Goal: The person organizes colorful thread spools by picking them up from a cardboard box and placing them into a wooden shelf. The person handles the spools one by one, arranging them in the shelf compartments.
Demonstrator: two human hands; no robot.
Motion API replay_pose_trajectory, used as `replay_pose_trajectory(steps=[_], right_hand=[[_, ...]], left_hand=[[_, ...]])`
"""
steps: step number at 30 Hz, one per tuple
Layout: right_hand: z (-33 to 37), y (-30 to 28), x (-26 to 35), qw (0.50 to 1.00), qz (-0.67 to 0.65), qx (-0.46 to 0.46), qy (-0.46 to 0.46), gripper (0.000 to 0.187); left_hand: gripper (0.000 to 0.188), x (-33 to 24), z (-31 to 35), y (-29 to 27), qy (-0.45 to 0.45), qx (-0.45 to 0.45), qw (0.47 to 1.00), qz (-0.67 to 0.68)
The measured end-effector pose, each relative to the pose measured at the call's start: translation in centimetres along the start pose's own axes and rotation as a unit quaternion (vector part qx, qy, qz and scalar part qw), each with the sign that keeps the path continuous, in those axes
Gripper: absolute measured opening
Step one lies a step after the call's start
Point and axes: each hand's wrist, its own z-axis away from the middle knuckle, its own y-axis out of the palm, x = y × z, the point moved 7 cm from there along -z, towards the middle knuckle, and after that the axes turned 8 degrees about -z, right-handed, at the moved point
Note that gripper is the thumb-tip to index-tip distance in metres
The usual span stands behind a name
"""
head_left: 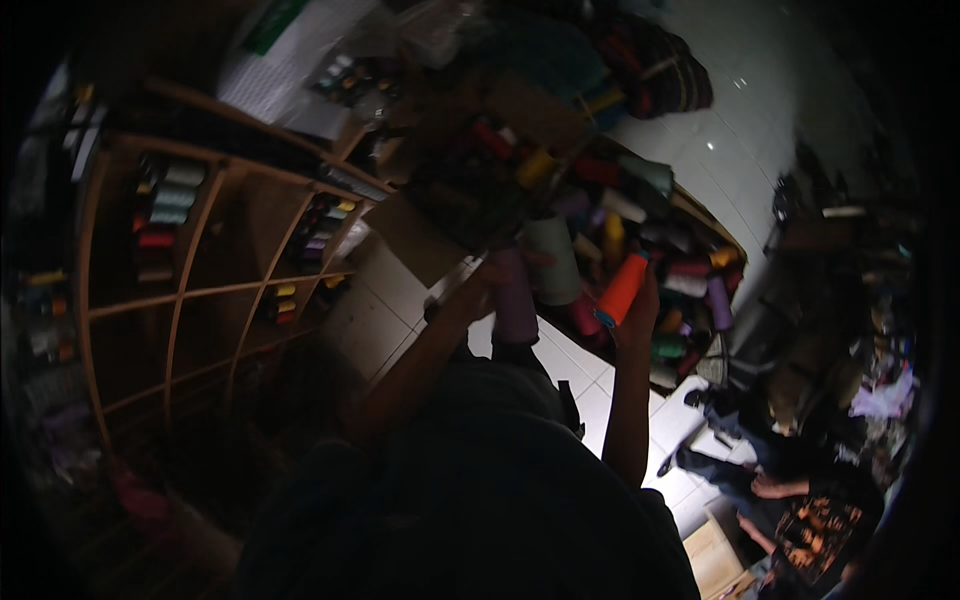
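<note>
My left hand (486, 284) is closed round a large purple thread spool (517, 308). A pale grey-green thread spool (553, 268) stands right beside it, and my fingertips reach to its side; whether they grip that one too is hard to make out in the dim light. In my right hand (643, 298) is a bright orange thread spool (622, 290), tilted, with blue ends showing. Both hands are over the near side of a large open box (742, 240) heaped with spools of many colours.
On the left stands a wooden shelf (180, 297) of square compartments, some holding thread spools (172, 205). A cardboard flap (412, 240) juts out beside the box. White floor tiles (590, 370) show below. Another person (815, 530) sits at the lower right.
</note>
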Motion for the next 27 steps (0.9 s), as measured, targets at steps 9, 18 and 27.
replay_pose_trajectory(steps=[9,18,27], right_hand=[[-2.7,4.1,-18.0,0.931,0.195,0.079,0.298,0.048],[-0.8,15.3,-35.2,0.875,0.2,0.191,0.398,0.051],[0.0,27.9,-50.7,0.814,0.382,0.344,0.269,0.037]], left_hand=[[0.07,-10.5,15.2,-0.6,0.186,-0.001,0.976,0.11],[0.058,-14.8,29.6,-8.2,0.311,-0.122,0.938,0.088],[0.063,-17.6,40.1,-15.4,0.389,-0.19,0.895,0.11]])
